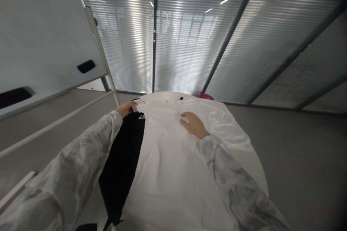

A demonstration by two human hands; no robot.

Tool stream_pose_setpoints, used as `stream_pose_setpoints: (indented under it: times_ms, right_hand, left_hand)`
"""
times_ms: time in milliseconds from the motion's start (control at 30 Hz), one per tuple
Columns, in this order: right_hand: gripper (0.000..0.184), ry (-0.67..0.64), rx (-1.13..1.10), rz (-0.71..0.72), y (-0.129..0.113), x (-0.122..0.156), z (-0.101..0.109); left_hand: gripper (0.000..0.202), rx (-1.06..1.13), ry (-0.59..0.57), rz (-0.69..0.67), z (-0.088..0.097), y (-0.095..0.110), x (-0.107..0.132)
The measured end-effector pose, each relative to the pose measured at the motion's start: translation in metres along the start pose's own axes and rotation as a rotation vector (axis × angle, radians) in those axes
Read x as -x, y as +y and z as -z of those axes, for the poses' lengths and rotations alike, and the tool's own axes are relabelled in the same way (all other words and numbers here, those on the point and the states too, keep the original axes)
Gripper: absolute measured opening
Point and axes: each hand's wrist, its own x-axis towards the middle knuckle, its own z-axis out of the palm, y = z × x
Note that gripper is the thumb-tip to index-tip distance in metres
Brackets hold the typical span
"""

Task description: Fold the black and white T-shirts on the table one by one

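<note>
A white T-shirt (168,151) lies spread over a round white table, its neckline toward the far edge. Under its left side shows a black garment (124,158) with white lettering, hanging past the table's left edge. My left hand (126,109) pinches the end of the white T-shirt's left sleeve. On the chest of the same shirt rests my right hand (194,124), palm down with the fingers slightly bent and apart. The right sleeve of the shirt lies loosely wrinkled toward the table's right edge.
The table (252,166) shows bare along its right rim. A pink-red object (205,96) sits at the far edge. On the left stands a whiteboard (48,32) on a pale metal frame (59,122). Glass panels with blinds (184,43) stand behind.
</note>
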Motion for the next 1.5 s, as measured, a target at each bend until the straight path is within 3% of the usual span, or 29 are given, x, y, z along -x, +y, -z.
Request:
stream_pose_setpoints:
  times_ms: [200, 333, 433, 533, 600, 667, 767, 867, 1000, 1100, 1233, 1367, 1500]
  right_hand:
    - [0.024, 0.002, 0.012, 0.006, 0.000, 0.000, -0.002]
    - [0.024, 0.002, 0.016, 0.002, -0.002, 0.000, -0.001]
    - [0.027, 0.001, 0.005, -0.006, -0.001, 0.000, -0.002]
    - [0.030, 0.006, -0.056, -0.042, 0.004, -0.003, -0.002]
    - [0.031, 0.011, -0.135, -0.105, 0.007, -0.008, -0.003]
    - [0.033, 0.002, -0.220, -0.179, 0.009, -0.016, -0.003]
    - [0.039, -0.043, -0.308, -0.268, 0.004, -0.035, -0.006]
    - [0.048, -0.088, -0.326, -0.333, -0.009, -0.059, -0.015]
    - [0.053, -0.065, -0.252, -0.397, -0.022, -0.091, -0.034]
    - [0.038, -0.066, -0.237, -0.419, -0.022, -0.109, -0.046]
    - [0.012, -0.052, -0.269, -0.448, -0.018, -0.122, -0.056]
    - [0.009, 0.039, -0.290, -0.502, -0.014, -0.130, -0.056]
    - [0.011, 0.125, -0.320, -0.554, -0.010, -0.136, -0.053]
  left_hand:
    - [0.049, -0.019, 0.338, -0.060, -0.017, 0.010, 0.008]
    - [0.069, -0.011, 0.329, -0.215, -0.042, 0.030, 0.012]
    - [0.082, 0.056, 0.121, -0.398, -0.066, 0.045, 0.024]
    - [0.091, 0.113, -0.307, -0.458, -0.085, 0.049, 0.042]
    - [0.093, 0.065, -0.515, -0.470, -0.090, 0.044, 0.056]
    - [0.088, -0.073, -0.521, -0.520, -0.088, 0.037, 0.070]
    - [0.070, -0.395, -0.299, -0.562, -0.075, 0.026, 0.093]
    - [0.060, -0.687, -0.140, -0.503, -0.062, 0.016, 0.117]
    - [0.053, -0.856, -0.127, -0.387, -0.053, 0.001, 0.135]
    - [0.043, -0.841, -0.217, -0.299, -0.050, -0.007, 0.135]
    - [0.038, -0.705, -0.262, -0.301, -0.049, -0.013, 0.133]
    - [0.029, -0.519, -0.212, -0.253, -0.049, -0.020, 0.140]
    - [0.045, -0.321, -0.315, -0.112, -0.049, -0.024, 0.160]
